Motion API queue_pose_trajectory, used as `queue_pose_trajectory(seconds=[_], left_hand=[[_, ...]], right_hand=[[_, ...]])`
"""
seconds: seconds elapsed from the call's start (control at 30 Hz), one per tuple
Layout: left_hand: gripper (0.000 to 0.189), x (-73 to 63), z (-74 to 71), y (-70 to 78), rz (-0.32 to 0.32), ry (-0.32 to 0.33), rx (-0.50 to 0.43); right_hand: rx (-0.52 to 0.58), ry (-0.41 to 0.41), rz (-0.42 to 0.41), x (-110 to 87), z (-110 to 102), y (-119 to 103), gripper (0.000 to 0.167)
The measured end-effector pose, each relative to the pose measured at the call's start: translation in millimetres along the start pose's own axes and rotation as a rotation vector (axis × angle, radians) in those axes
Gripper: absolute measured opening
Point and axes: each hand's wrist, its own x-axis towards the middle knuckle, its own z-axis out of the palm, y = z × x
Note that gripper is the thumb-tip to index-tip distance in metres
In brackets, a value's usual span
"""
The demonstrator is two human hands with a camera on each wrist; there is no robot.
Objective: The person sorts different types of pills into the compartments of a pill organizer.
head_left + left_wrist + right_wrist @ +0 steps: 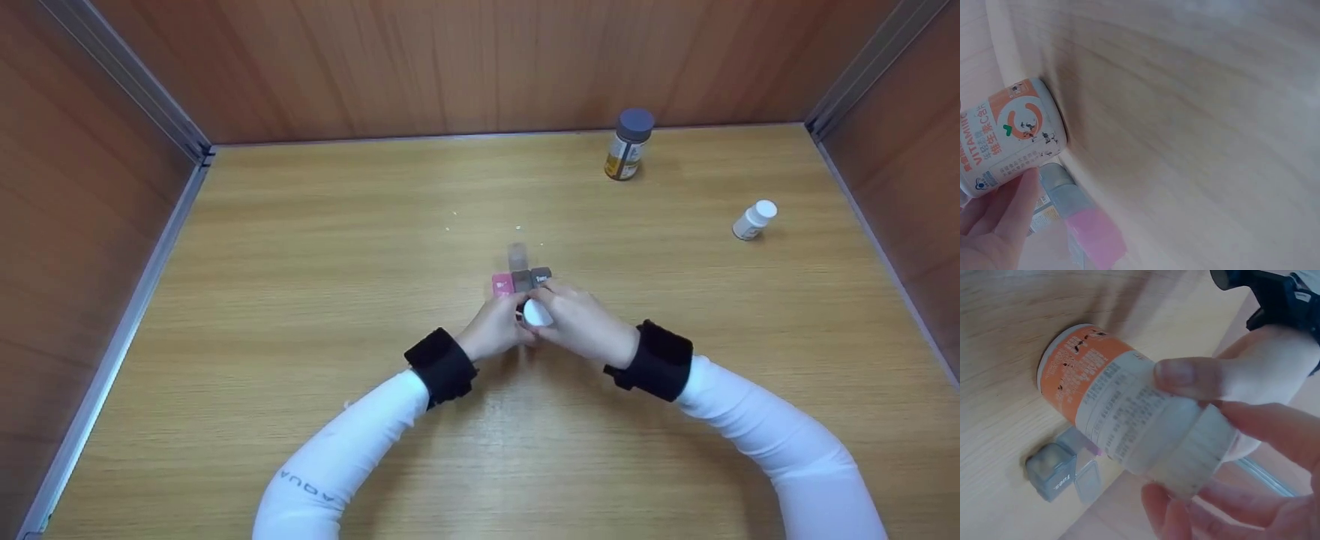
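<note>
Near the middle of the table, my left hand (493, 328) holds a white and orange vitamin C bottle (1109, 391) by its body. My right hand (587, 324) pinches the white cap (1193, 450) with its thumb and fingers. The cap sits on the bottle, whose base is close to or on the tabletop. Just beyond the hands is a small pill organizer (522, 280) with pink, grey and dark grey compartments, one marked "Tues". A clear lid (517, 256) stands open on it. The hands partly hide the bottle and organizer in the head view.
A brown bottle with a dark cap (628, 144) stands at the back right. A small white bottle (754, 220) stands further right. Several tiny white bits (518, 227) lie beyond the organizer. Wood-grain panels (465, 67) wall in the table at the back and sides.
</note>
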Motion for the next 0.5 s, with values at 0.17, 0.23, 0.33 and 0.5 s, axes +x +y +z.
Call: queue_pose_trajectory(seconds=[0.17,0.23,0.33,0.5], left_hand=[[0.053,-0.9,-0.3,0.2,0.016,0.000,0.008],[0.052,-1.1,0.1,-0.1,0.031,0.005,0.013],[0.051,-1.4,0.6,-0.2,0.029,0.017,0.000],[0.053,-1.4,1.0,-1.1,0.045,0.021,-0.037]], right_hand=[[0.134,-0.094,-0.009,1.1,-7.8,5.2,0.033],[0.162,-0.121,-0.017,1.3,-9.7,7.6,0.035],[0.201,-0.150,-0.022,1.6,-11.1,11.3,0.039],[0.294,-0.157,0.016,-1.3,-11.1,14.5,0.045]])
